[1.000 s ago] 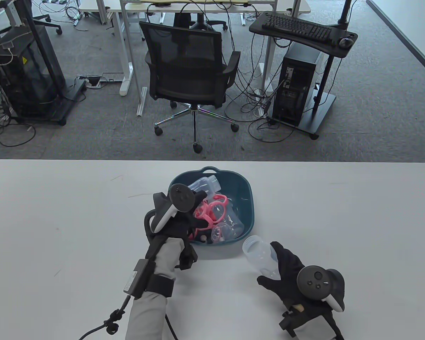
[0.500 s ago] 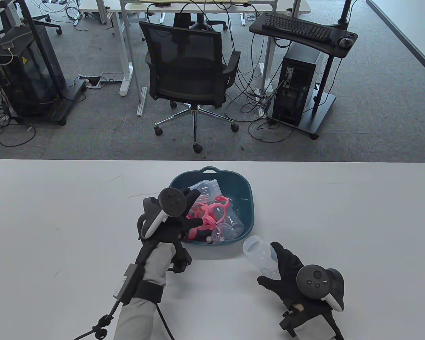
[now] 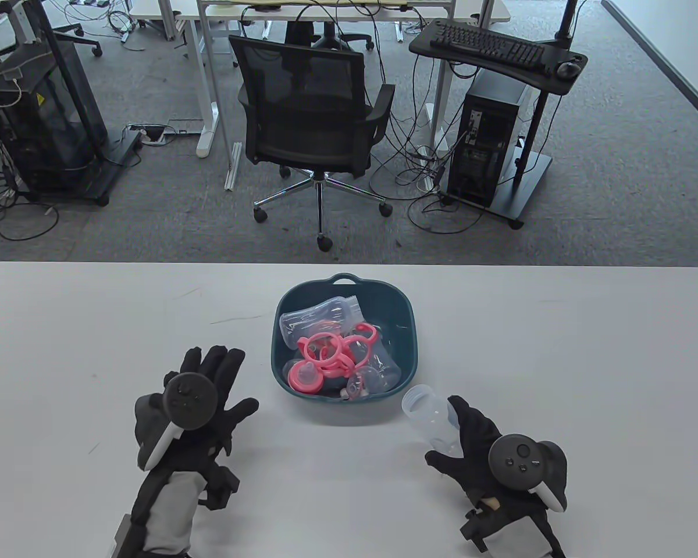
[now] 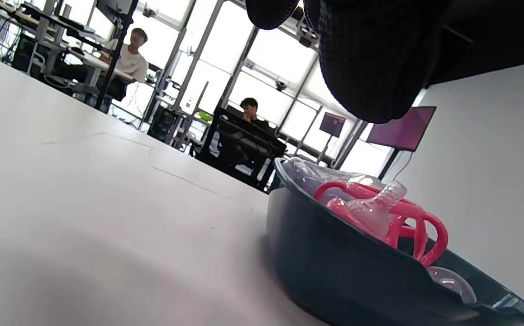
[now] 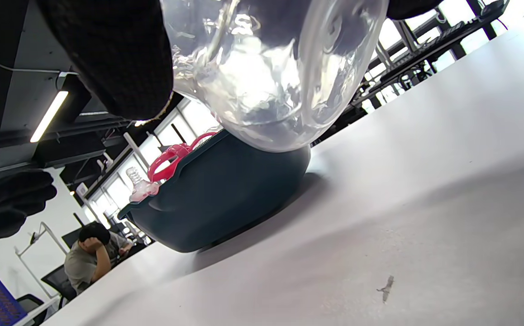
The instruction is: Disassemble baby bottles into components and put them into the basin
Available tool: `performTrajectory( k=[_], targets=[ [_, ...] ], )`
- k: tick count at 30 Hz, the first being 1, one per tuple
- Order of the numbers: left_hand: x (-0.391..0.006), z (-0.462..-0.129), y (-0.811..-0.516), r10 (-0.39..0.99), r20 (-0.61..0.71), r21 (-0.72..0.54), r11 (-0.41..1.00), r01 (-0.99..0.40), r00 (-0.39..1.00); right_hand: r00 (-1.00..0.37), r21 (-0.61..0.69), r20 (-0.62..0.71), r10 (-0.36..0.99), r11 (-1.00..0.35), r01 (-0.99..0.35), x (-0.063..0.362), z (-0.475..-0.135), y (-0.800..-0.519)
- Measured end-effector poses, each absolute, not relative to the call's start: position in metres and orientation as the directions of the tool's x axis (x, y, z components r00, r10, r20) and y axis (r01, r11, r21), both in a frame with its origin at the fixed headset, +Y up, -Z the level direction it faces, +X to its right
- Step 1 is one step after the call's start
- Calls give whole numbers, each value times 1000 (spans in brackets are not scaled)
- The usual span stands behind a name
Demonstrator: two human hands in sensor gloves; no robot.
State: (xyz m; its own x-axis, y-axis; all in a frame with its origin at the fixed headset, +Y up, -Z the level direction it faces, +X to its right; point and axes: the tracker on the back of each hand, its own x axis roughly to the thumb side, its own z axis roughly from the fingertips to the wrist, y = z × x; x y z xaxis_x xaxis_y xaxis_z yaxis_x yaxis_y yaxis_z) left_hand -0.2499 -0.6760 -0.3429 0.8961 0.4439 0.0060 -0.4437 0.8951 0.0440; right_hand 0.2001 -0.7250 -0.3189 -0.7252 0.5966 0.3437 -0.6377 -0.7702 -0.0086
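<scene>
Holding a clear bottle body (image 3: pixel 430 419) in a curled grip, the right hand (image 3: pixel 480 444) sits at the basin's (image 3: pixel 404 325) five o'clock, neck pointing toward eleven at the rim, while the left hand (image 3: pixel 200 401) rests flat, empty, on the counter (image 3: pixel 558 349).

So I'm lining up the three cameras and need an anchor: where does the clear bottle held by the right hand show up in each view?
Table view: clear bottle at lower right, gripped by the right hand, mouth toward the basin.
Left wrist view: not in it.
Right wrist view: top centre, filling the upper frame.
Shared landmark: the dark teal basin, seen in all three views.
</scene>
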Motion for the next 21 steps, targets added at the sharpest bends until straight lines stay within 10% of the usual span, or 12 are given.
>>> performTrajectory(
  k=[21],
  targets=[
    [-288,-324,-732,469,-97,21,883,-469,878,-781,-112,171,600,-776,-621,187,-346,-683]
  ],
)
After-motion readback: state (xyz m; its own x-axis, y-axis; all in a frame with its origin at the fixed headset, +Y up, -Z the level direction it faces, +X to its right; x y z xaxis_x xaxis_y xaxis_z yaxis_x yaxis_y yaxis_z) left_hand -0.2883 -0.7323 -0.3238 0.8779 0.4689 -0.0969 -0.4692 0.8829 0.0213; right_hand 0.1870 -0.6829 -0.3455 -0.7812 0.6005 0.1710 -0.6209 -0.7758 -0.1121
